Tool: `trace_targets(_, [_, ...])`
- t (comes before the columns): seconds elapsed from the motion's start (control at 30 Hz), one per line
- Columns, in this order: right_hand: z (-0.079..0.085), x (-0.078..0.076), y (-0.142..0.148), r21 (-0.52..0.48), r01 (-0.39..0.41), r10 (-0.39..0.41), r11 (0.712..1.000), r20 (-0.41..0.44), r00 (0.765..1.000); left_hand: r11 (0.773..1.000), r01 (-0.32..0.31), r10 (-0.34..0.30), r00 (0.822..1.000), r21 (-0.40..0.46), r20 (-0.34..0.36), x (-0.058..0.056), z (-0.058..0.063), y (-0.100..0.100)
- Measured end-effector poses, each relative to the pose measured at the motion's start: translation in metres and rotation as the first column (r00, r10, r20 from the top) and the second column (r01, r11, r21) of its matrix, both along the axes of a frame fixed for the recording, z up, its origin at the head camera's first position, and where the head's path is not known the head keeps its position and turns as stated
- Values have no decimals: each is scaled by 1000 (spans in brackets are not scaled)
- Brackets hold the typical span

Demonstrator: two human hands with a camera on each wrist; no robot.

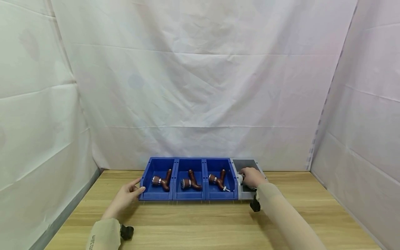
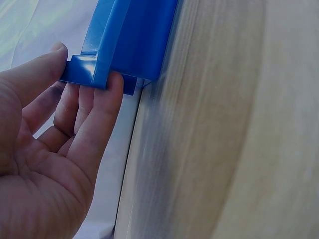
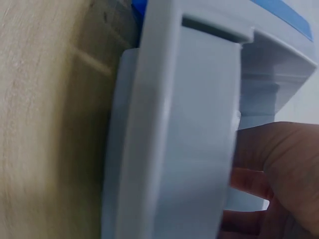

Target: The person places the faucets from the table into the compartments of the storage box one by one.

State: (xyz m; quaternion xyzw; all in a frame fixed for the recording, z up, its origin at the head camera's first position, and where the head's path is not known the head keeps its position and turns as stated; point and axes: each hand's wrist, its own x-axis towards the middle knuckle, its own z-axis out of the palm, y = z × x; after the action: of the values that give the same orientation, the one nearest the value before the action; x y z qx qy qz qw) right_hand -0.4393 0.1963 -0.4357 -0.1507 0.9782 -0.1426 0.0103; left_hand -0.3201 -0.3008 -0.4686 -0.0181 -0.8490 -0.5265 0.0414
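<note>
At the left end of the row, my left hand (image 1: 126,194) holds the side edge of the leftmost blue bin (image 1: 156,196). In the left wrist view, the thumb and fingers (image 2: 108,102) meet the bin's blue corner (image 2: 87,69). My right hand (image 1: 253,177) reaches into the grey bin (image 1: 247,196) at the right end. A whitish part (image 1: 240,178) shows beside its fingers. The grey wall (image 3: 199,124) covers those fingertips in the right wrist view, so their grip is hidden.
Each blue bin contains a brown branched pipe fitting: the left one (image 1: 165,184) and middle one (image 1: 194,182) have ribbed ends, and the right one (image 1: 220,182) also has a metal tip. The bins stand on a wooden table (image 1: 193,222), before a white curtain (image 1: 200,104).
</note>
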Motion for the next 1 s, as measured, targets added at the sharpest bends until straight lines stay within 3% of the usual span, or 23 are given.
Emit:
trace_targets(0.17, [12,2,0,0,6,-6,1000,3,1000,1000,1,-1,1000,-1,-14,0,1,0])
trace_targets(0.4, [24,13,1,-115,17,-16,993,6,1000,1000,-5,5,1000,0,-2,3,2,1])
trace_targets(0.67, [21,22,13,-164,4,-19,986,-90,996,1000,7,-7,1000,8,7,1,0,5])
trace_targets(0.87, [18,29,18,-162,-57,31,985,-160,987,1000,-6,6,1000,-14,9,0,-1,4])
trace_targets(1.0, [16,36,18,-169,-50,23,984,-160,987,1000,-6,6,1000,-28,9,2,0,2])
